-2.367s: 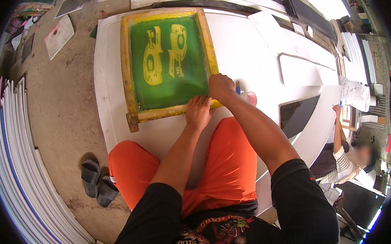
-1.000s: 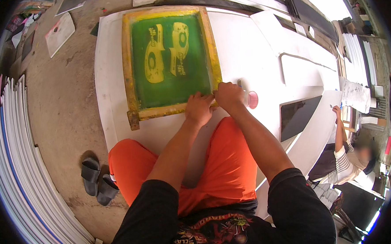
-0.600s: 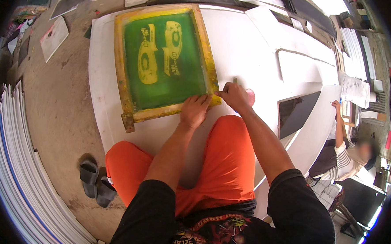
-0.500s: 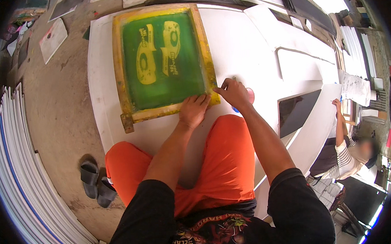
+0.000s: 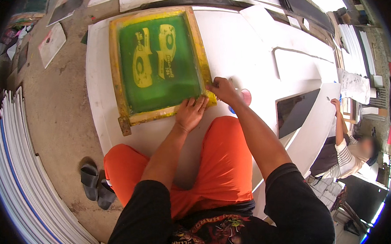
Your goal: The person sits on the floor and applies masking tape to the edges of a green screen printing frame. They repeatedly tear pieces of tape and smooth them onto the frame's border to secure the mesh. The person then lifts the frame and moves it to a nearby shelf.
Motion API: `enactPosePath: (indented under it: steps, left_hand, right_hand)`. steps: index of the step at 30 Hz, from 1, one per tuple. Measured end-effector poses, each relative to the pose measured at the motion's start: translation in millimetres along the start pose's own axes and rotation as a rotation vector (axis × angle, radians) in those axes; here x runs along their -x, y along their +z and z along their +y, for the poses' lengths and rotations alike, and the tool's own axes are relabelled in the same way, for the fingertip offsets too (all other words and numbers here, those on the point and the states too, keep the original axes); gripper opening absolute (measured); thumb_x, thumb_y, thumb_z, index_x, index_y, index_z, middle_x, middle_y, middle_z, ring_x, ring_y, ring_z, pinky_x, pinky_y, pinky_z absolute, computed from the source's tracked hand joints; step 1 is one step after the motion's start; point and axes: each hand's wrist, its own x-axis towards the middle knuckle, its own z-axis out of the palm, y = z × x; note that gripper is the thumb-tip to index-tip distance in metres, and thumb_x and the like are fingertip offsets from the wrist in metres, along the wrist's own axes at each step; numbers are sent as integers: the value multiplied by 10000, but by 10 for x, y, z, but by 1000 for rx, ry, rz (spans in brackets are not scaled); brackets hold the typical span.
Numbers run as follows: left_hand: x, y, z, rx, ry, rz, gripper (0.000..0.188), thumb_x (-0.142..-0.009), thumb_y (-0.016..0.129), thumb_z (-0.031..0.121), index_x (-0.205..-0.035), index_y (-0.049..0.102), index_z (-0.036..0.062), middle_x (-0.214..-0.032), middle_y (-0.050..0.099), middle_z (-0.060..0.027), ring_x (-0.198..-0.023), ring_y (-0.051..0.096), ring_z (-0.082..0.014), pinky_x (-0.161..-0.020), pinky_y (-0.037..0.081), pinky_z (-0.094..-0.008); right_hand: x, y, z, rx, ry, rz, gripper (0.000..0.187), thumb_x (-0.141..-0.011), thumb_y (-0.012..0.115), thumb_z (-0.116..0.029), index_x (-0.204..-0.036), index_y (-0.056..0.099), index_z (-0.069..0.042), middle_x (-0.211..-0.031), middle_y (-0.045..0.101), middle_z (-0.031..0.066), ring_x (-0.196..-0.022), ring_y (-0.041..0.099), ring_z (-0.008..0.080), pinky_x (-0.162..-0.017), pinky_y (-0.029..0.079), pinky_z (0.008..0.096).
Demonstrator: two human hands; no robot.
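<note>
A screen-printing frame (image 5: 117, 77) lies on a white board, its wooden rim stained yellow. Its green mesh (image 5: 163, 92) carries two yellowish stencil shapes, turned opposite ways. My left hand (image 5: 190, 115) rests with fingers outstretched on the near rim, close to the right corner. My right hand (image 5: 222, 90) is at that same corner, fingers curled and thumb side against the rim. Whatever its fingertips pinch is hidden or too small to name. Just beyond the right wrist, a round pinkish container (image 5: 246, 97) and a blue thing (image 5: 232, 109) are partly covered by my forearm.
The white board (image 5: 231, 40) spreads under the frame. A dark panel (image 5: 297, 110) lies to the right, where another person (image 5: 345, 156) works. Stacked white sheets (image 5: 19, 175) stand at far left. Dark slippers (image 5: 90, 180) are on the floor. A wooden block (image 5: 124, 125) juts from the frame's near-left corner.
My right hand has moved slightly left, its fingertips now over the frame's right rim. My left hand stays on the near rim. The whole view has shifted a little.
</note>
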Motion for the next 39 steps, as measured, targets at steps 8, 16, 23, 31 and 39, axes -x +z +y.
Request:
enactPosePath:
  steps: [8, 16, 23, 31, 39]
  left_hand:
    - [46, 15, -23, 95, 12, -79, 488, -888, 618, 131, -1374, 631, 84, -1383, 631, -57, -1135, 621, -293, -983, 521, -427]
    - [91, -152, -35, 207, -164, -49, 430, -864, 721, 108, -1275, 649, 2, -1248, 679, -134, -1109, 641, -316, -1009, 513, -431]
    - [9, -147, -64, 322, -229, -99, 404, -864, 664, 24, -1264, 631, 68, -1178, 709, -158, -1066, 671, -369, -954, 530, -461]
    - [0, -274, -64, 377, -296, -125, 451, -849, 692, 37, -1294, 619, 39, -1188, 703, -178, -1068, 673, -375, -944, 543, -475]
    - [323, -903, -529, 168, -262, -133, 361, -917, 714, 222, -1242, 680, 68, -1180, 703, -184, -1073, 666, -400, -955, 523, -476]
  right_hand:
    - [41, 28, 289, -141, -137, -44, 342, -920, 765, -297, -1032, 675, 14, -774, 702, 173, -730, 716, 266, -678, 542, 427]
    - [527, -71, -154, 642, -607, 103, 265, -996, 623, -365, -1204, 724, -236, -1348, 592, 109, -1179, 595, 251, -908, 518, 486]
    - [372, -90, -313, 1185, -643, -24, 405, -1020, 523, -508, -1329, 687, -306, -1560, 458, 125, -1453, 402, 352, -1181, 270, 654]
    - [516, -34, -229, 1068, -654, 21, 565, -940, 584, -635, -1385, 646, -292, -1597, 416, 159, -1485, 361, 372, -1235, 215, 626]
    - [770, 411, -678, 1078, -653, -89, 761, -808, 789, -513, -1386, 604, -53, -1490, 524, 151, -1484, 373, 341, -1263, 203, 579]
